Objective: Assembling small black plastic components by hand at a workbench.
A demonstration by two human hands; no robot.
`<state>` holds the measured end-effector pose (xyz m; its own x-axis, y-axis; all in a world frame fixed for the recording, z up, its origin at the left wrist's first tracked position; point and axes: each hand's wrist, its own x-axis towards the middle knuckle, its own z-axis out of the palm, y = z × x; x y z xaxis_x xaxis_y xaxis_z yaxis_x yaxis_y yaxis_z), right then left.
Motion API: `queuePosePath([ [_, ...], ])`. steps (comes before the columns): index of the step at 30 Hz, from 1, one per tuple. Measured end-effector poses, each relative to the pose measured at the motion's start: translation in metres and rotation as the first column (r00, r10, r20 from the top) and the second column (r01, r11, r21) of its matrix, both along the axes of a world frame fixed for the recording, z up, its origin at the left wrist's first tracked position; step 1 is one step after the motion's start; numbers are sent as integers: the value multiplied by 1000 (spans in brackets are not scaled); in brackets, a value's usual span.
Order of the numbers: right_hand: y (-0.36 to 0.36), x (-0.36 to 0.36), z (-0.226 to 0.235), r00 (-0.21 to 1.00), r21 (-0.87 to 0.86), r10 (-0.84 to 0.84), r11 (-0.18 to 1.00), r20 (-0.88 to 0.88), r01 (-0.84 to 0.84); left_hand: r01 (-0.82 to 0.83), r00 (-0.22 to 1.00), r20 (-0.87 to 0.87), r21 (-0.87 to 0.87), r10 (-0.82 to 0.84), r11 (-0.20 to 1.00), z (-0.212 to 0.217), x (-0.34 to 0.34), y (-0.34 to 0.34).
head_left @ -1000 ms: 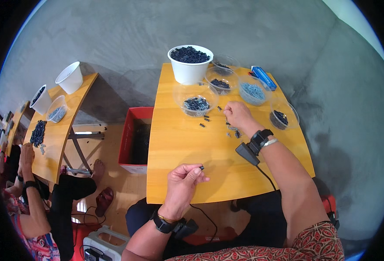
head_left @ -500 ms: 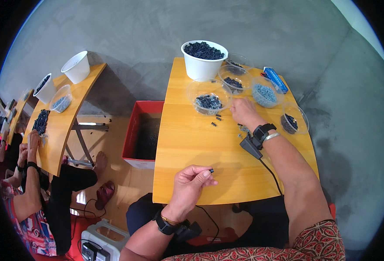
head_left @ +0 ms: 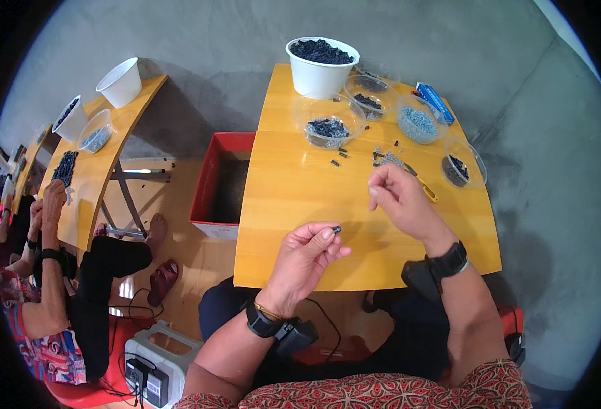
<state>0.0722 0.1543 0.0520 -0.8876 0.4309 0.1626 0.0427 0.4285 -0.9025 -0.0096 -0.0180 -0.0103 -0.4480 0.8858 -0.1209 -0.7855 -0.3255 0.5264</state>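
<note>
My left hand [head_left: 299, 258] pinches a small black cylindrical part [head_left: 336, 230] between thumb and fingertips, above the near edge of the wooden table [head_left: 280, 225]. To its right, my right hand [head_left: 406, 204] hovers over the table with thumb and forefinger drawn together; whatever they hold is too small to make out. Just beyond it lie a little heap of small silvery metal pieces [head_left: 389, 159] and a yellow-handled tool [head_left: 428, 192], partly covered by the hand. A few loose black parts [head_left: 335, 163] rest before a clear bowl [head_left: 326, 129] of mixed black and silvery pieces.
A white tub [head_left: 321, 76] heaped with black parts stands at the back, near clear bowls of silvery pieces [head_left: 420, 125] and black parts [head_left: 457, 170]. A blue box [head_left: 435, 103] lies behind. Left of the table sits a red bin [head_left: 205, 184]; another person [head_left: 48, 320] works further left.
My right hand has come back from beside the bowls toward my left hand, uncovering the metal heap and yellow tool. The left hand still pinches the black part.
</note>
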Motion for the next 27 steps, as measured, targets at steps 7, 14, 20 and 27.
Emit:
queuePosePath([
  [7, -30, 18, -17, 984, -378, 97, 914, -149, -147, 38, 999, -6, 22, -38, 999, 0, 3, 3],
  [14, -39, 19, -17, 982, -518, 107, 837, -158, -175, 46, 999, -9, 46, -46, 998, -3, 2, 2],
  [20, -42, 21, -20, 975, -515, 115, 834, -188, -198, 53, 999, -18, 87, -51, 995, -1, 2, 2],
  [27, -43, 20, -22, 974, -437, 125, 878, -189, -198, 43, 999, -18, 78, -42, 996, 0, 3, 3],
])
